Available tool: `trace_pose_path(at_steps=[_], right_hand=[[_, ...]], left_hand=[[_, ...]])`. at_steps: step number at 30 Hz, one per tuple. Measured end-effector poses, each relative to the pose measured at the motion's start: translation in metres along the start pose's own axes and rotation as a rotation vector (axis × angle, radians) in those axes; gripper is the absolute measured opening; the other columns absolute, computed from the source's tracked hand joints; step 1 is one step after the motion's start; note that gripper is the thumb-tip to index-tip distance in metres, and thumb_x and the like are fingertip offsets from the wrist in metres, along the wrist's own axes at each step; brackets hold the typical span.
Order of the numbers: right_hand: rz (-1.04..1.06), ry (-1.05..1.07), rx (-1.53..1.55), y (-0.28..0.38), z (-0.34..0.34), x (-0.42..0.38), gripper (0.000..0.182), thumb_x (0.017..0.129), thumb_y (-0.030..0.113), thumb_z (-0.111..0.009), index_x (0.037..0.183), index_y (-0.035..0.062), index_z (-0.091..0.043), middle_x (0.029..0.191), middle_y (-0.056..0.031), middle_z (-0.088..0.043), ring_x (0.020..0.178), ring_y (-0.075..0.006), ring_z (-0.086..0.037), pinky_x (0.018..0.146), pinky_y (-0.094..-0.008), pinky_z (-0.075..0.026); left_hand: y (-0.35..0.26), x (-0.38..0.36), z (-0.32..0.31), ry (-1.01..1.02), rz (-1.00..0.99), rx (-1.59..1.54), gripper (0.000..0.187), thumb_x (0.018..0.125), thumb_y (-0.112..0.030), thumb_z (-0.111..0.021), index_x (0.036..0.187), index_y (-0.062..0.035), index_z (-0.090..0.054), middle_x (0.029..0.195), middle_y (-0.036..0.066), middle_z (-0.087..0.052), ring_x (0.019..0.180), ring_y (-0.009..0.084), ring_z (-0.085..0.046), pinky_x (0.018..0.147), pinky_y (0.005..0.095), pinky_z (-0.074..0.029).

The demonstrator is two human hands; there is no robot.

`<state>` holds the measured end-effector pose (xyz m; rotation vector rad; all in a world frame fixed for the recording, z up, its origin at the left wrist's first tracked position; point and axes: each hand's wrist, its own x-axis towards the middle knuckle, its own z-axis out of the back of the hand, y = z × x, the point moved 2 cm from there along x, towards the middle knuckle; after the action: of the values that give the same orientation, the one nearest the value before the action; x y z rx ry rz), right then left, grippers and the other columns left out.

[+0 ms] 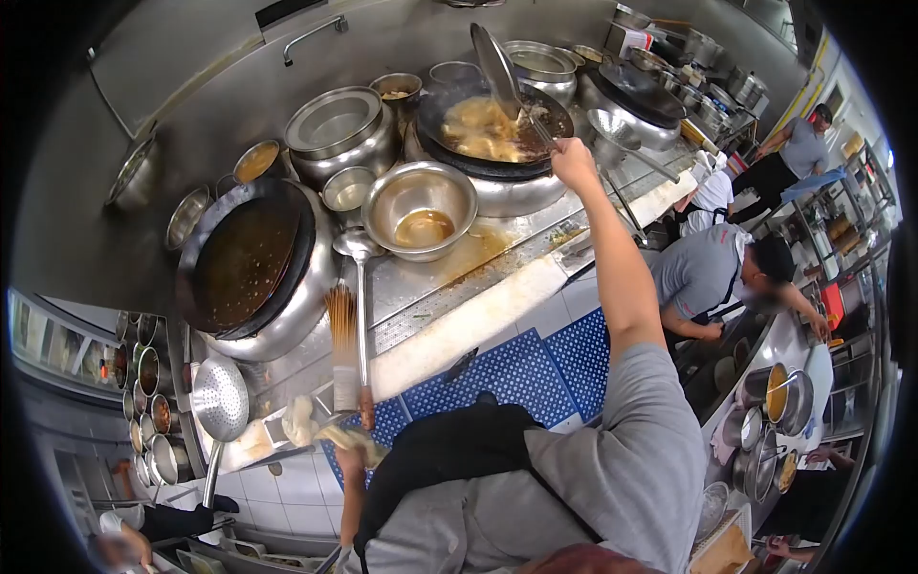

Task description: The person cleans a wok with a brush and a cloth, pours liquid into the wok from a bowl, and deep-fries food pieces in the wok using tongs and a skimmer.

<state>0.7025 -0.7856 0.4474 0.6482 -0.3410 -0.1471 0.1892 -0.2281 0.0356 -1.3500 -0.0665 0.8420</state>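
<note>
My right hand (575,165) is closed around the handle of a wide, round metal skimmer (495,72), tilted steeply over a black wok (557,120). Pale golden food (481,127) lies in dark liquid in that wok, below the skimmer. Low in the view, beside the counter edge, my left hand (352,461) grips a pale cloth (330,435); its fingers are partly hidden. Near the cloth are a bamboo brush (341,325) and a long-handled ladle (362,316), lying across the counter edge.
A second wok (239,258) holds dark oil at the left. Between the woks stand a steel bowl (421,206) with brown liquid and a lidded pot (335,120). Perforated strainers (220,397) rest at both sides. Co-workers (717,268) stand behind on the right.
</note>
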Motion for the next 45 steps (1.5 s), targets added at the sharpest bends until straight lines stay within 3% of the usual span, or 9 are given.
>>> trace_pose_path(at_steps=[2,11,14,16,20,26,35,41,45], right_hand=[[-0.001,0.033,-0.033,0.015,0.023,-0.011,0.028,0.086,0.017,-0.057,0.109,0.0118,-0.072,0.106,-0.0231,-0.068,0.105,-0.0409,-0.063,0.092,-0.0477,-0.049],[0.126,-0.105,-0.324,0.001,-0.026,0.010,0.016,0.081,0.008,-0.056,0.085,-0.0015,-0.068,0.089,-0.0282,-0.068,0.092,-0.0413,-0.067,0.084,-0.0495,-0.053],[0.174,-0.063,-0.432,-0.009,-0.054,0.013,0.015,0.082,0.010,-0.059,0.082,-0.0008,-0.069,0.084,-0.0239,-0.070,0.086,-0.0400,-0.069,0.079,-0.0481,-0.056],[0.256,0.006,-0.511,-0.011,-0.072,0.011,0.015,0.084,0.010,-0.058,0.082,0.0009,-0.070,0.083,-0.0225,-0.070,0.083,-0.0395,-0.070,0.074,-0.0482,-0.056],[0.601,0.062,-0.613,-0.014,-0.083,-0.010,0.016,0.088,0.010,-0.053,0.084,0.0029,-0.067,0.088,-0.0191,-0.071,0.084,-0.0368,-0.070,0.071,-0.0471,-0.056],[0.305,0.214,-0.744,-0.029,-0.083,-0.037,0.017,0.084,0.011,-0.062,0.099,0.0049,-0.067,0.099,-0.0213,-0.069,0.091,-0.0390,-0.068,0.080,-0.0488,-0.055],[0.564,-0.214,-0.231,0.060,-0.044,-0.247,0.042,0.091,0.017,-0.063,0.130,0.0043,-0.056,0.119,-0.0261,-0.058,0.111,-0.0444,-0.053,0.098,-0.0486,-0.041],[0.264,0.071,-0.103,0.040,-0.113,-0.443,0.032,0.093,0.022,-0.060,0.111,-0.0039,-0.066,0.107,-0.0252,-0.063,0.099,-0.0425,-0.059,0.090,-0.0460,-0.046],[-0.086,0.169,-0.252,0.026,-0.117,-0.551,0.025,0.093,0.019,-0.059,0.089,-0.0054,-0.064,0.094,-0.0233,-0.063,0.088,-0.0413,-0.060,0.081,-0.0476,-0.047]], left_hand=[[-0.025,-0.018,-0.004,0.005,-0.082,0.204,0.043,0.072,0.006,-0.066,0.115,0.0040,-0.060,0.101,0.010,-0.067,0.087,0.0214,-0.065,0.074,0.0351,-0.054],[-0.048,-0.031,-0.016,-0.037,0.226,0.365,0.033,0.070,-0.001,-0.073,0.102,0.0069,-0.066,0.092,0.016,-0.071,0.084,0.0257,-0.070,0.072,0.0373,-0.055],[-0.031,-0.029,-0.014,-0.045,0.014,0.416,0.032,0.072,-0.006,-0.073,0.101,0.0062,-0.066,0.091,0.017,-0.071,0.083,0.0269,-0.070,0.072,0.0389,-0.055],[-0.012,-0.029,-0.015,-0.030,-0.023,0.200,0.030,0.074,-0.010,-0.072,0.099,0.0047,-0.067,0.091,0.017,-0.071,0.083,0.0285,-0.070,0.073,0.0400,-0.055],[-0.006,-0.041,-0.011,-0.065,0.208,0.552,0.042,0.070,-0.023,-0.076,0.101,0.0035,-0.069,0.098,0.024,-0.070,0.093,0.0387,-0.069,0.080,0.0451,-0.055],[-0.047,-0.049,-0.009,-0.001,0.233,0.783,0.043,0.069,-0.020,-0.077,0.104,0.0039,-0.068,0.103,0.026,-0.069,0.097,0.0390,-0.068,0.084,0.0450,-0.054],[-0.064,0.012,0.003,0.462,-0.091,1.129,0.042,0.072,-0.036,-0.074,0.093,0.0008,-0.072,0.099,0.022,-0.070,0.094,0.0353,-0.069,0.083,0.0446,-0.054],[-0.137,-0.004,0.039,0.997,-0.346,1.425,0.050,0.085,-0.050,-0.062,0.101,-0.0029,-0.072,0.100,0.019,-0.071,0.095,0.0351,-0.069,0.083,0.0447,-0.054],[-0.226,-0.009,0.069,1.097,-0.727,0.799,0.032,0.088,-0.033,-0.064,0.102,-0.0041,-0.070,0.093,0.019,-0.069,0.088,0.0360,-0.066,0.078,0.0460,-0.052]])
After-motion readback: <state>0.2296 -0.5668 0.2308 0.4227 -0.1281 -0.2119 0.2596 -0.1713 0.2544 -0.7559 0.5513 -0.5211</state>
